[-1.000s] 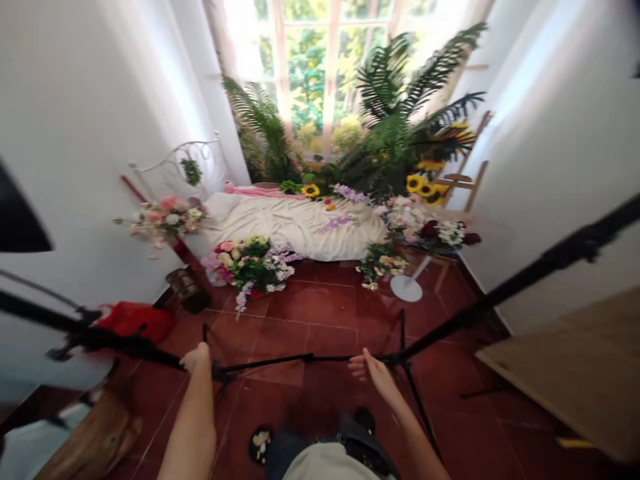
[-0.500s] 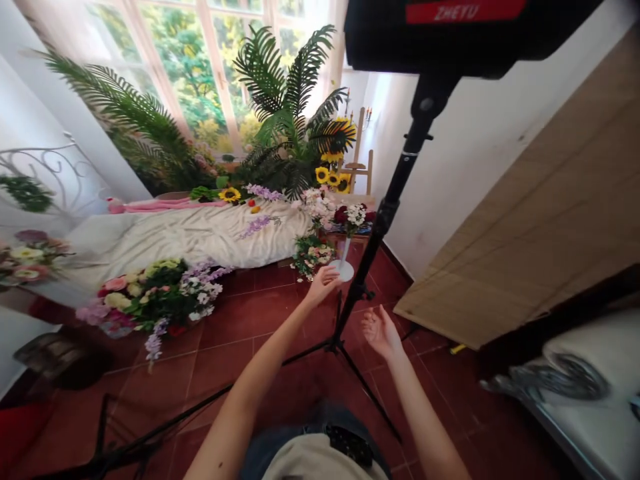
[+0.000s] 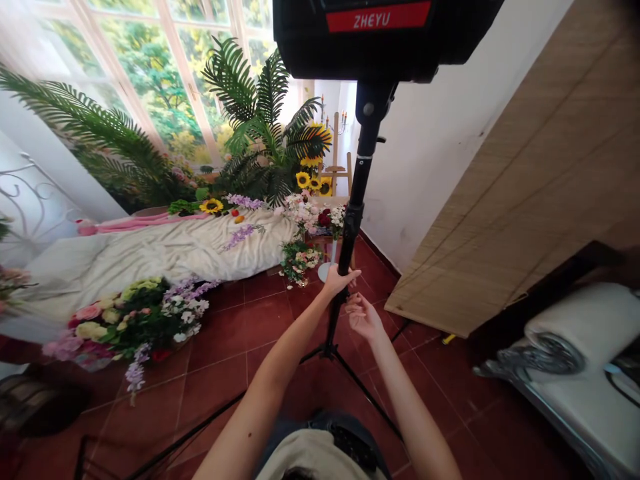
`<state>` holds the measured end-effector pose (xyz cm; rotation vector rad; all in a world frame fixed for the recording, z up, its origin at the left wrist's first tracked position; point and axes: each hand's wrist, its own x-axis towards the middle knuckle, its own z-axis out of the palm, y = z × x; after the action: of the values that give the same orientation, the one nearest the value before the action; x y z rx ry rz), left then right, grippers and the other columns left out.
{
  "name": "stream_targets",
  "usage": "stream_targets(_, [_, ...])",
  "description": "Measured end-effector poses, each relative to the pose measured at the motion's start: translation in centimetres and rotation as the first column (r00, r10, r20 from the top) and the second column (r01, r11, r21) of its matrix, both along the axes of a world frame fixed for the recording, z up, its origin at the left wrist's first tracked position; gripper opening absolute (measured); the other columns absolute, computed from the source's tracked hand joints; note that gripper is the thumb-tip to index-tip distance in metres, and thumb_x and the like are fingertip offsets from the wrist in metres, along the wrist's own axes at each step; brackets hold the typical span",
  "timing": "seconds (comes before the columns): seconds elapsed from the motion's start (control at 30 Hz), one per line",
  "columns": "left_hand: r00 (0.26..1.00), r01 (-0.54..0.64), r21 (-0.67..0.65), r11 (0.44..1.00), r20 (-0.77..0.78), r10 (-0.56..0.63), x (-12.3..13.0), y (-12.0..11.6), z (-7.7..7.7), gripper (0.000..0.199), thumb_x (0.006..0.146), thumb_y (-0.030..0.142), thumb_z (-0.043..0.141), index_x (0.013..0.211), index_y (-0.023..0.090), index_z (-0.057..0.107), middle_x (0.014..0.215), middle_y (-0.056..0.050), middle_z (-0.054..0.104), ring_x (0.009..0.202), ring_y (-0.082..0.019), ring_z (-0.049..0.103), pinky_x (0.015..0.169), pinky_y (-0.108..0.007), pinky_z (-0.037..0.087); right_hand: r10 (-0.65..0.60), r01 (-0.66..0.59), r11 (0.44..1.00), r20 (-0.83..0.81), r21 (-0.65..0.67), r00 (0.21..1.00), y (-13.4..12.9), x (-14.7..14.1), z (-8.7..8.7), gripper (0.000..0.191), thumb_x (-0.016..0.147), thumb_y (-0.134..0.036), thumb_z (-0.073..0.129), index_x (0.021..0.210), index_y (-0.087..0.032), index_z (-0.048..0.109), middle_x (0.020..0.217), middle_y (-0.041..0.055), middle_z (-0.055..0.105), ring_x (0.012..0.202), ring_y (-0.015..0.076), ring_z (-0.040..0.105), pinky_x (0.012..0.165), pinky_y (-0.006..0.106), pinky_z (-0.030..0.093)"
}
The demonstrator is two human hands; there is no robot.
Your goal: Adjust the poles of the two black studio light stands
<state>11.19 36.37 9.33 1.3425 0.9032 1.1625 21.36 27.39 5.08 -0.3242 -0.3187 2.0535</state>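
A black light stand [image 3: 358,193] rises in front of me, carrying a large black studio light [image 3: 385,47] with a red label reading ZHEYU. My left hand [image 3: 338,281] is wrapped round the stand's pole from the left side. Just below it, my right hand [image 3: 364,316] has its fingers bent together at the pole's clamp knob, which they mostly cover. The stand's legs [image 3: 357,380] spread over the red tiled floor. Behind the pole, a white vase-like holder [image 3: 325,271] with flowers is partly hidden.
A low bed with cream cloth [image 3: 185,250] lies under the window, with flower bunches [image 3: 120,317] along its front. Palm fronds [image 3: 255,113] stand behind. At right are a wooden panel [image 3: 465,180] and a pale upholstered seat [image 3: 575,373]. A second stand's leg [image 3: 200,430] crosses the floor at lower left.
My left hand has moved right and closed round the pole. My right hand has come in to the clamp knob. The view has swung right, with the light and pole now further left.
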Motion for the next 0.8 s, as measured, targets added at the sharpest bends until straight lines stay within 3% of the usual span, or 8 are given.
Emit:
stream_targets(0.23, [0.983, -0.171, -0.027, 0.985, -0.066, 0.169, 0.4, 0.2, -0.5, 0.039, 0.059, 0.044, 0.068, 0.045, 0.015, 0.045, 0.035, 0.004, 0.042, 0.033, -0.005, 0.038, 0.036, -0.018, 0.029, -0.004, -0.020, 0.985, -0.140, -0.174, 0.990, 1.0, -0.8, -0.4, 0.026, 0.091, -0.024, 0.037, 0.067, -0.019, 0.046, 0.059, -0.0041, 0.050, 0.046, 0.0053, 0.043, 0.037, 0.011, 0.037])
stream_targets(0.3, [0.978, -0.205, -0.031, 0.978, -0.047, 0.203, 0.6, 0.4, -0.8, 0.035, 0.058, 0.039, 0.068, 0.046, 0.015, 0.045, 0.036, 0.005, 0.041, 0.033, -0.005, 0.037, 0.036, -0.018, 0.027, 0.027, -0.061, 0.987, -0.220, -0.152, 0.975, 1.1, -0.7, -0.4, 0.026, 0.091, -0.022, 0.037, 0.066, -0.019, 0.045, 0.058, -0.0047, 0.051, 0.045, 0.0043, 0.044, 0.037, 0.009, 0.037])
stream_targets(0.4, [0.972, -0.231, -0.042, 0.972, -0.043, 0.229, 0.9, 0.9, -1.4, 0.031, 0.056, 0.033, 0.069, 0.047, 0.014, 0.047, 0.038, 0.005, 0.041, 0.036, -0.004, 0.037, 0.038, -0.018, 0.026, 0.069, -0.094, 0.993, -0.290, -0.073, 0.954, 1.2, -0.4, -0.6, 0.019, 0.089, -0.016, 0.040, 0.072, -0.019, 0.048, 0.061, -0.0059, 0.055, 0.047, 0.0020, 0.047, 0.039, 0.006, 0.039])
stream_targets(0.57, [0.960, -0.279, -0.057, 0.959, -0.037, 0.277, 1.2, 1.2, -1.9, 0.025, 0.054, 0.029, 0.068, 0.049, 0.014, 0.048, 0.040, 0.005, 0.042, 0.038, -0.005, 0.039, 0.039, -0.017, 0.027, 0.115, -0.157, 0.982, -0.336, -0.103, 0.935, 1.5, 0.5, -0.7, 0.015, 0.088, -0.012, 0.039, 0.090, -0.018, 0.053, 0.072, -0.0057, 0.063, 0.052, -0.0007, 0.054, 0.048, 0.004, 0.046])
stream_targets(0.63, [0.961, -0.276, -0.060, 0.959, -0.045, 0.274, 1.2, 1.3, -2.0, 0.025, 0.054, 0.027, 0.068, 0.048, 0.014, 0.048, 0.040, 0.005, 0.041, 0.039, -0.005, 0.039, 0.040, -0.017, 0.027, 0.120, -0.137, 0.989, -0.229, -0.057, 0.966, 1.7, 0.8, -0.6, 0.016, 0.088, -0.014, 0.038, 0.093, -0.018, 0.053, 0.075, -0.0053, 0.064, 0.052, -0.0010, 0.054, 0.048, 0.005, 0.046])
stream_targets(0.7, [0.962, -0.269, -0.048, 0.962, -0.049, 0.267, 1.3, 1.4, -2.0, 0.023, 0.054, 0.026, 0.067, 0.047, 0.014, 0.048, 0.040, 0.006, 0.041, 0.039, -0.005, 0.038, 0.040, -0.017, 0.027, 0.064, -0.069, 0.997, 0.094, 0.045, 0.994, 1.8, 0.9, -0.4, 0.016, 0.089, -0.019, 0.037, 0.093, -0.019, 0.053, 0.078, -0.0041, 0.065, 0.049, -0.0003, 0.053, 0.046, 0.006, 0.045])
stream_targets(0.73, [0.962, -0.270, -0.040, 0.962, -0.047, 0.268, 1.3, 1.4, -2.1, 0.023, 0.055, 0.025, 0.066, 0.047, 0.014, 0.048, 0.040, 0.006, 0.041, 0.039, -0.004, 0.038, 0.040, -0.017, 0.027, 0.006, -0.046, 0.992, 0.324, 0.114, 0.946, 1.8, 0.9, -0.3, 0.016, 0.090, -0.023, 0.037, 0.093, -0.019, 0.053, 0.080, -0.0028, 0.065, 0.049, 0.0010, 0.052, 0.045, 0.008, 0.045])
stream_targets(0.8, [0.960, -0.278, -0.027, 0.960, -0.042, 0.277, 1.3, 1.5, -2.2, 0.021, 0.056, 0.024, 0.064, 0.048, 0.014, 0.048, 0.040, 0.006, 0.040, 0.039, -0.004, 0.037, 0.040, -0.017, 0.027, -0.121, -0.051, 0.973, 0.686, 0.225, 0.717, 1.6, 0.6, -0.2, 0.019, 0.089, -0.033, 0.039, 0.093, -0.020, 0.052, 0.085, 0.0015, 0.065, 0.050, 0.0055, 0.054, 0.044, 0.016, 0.047])
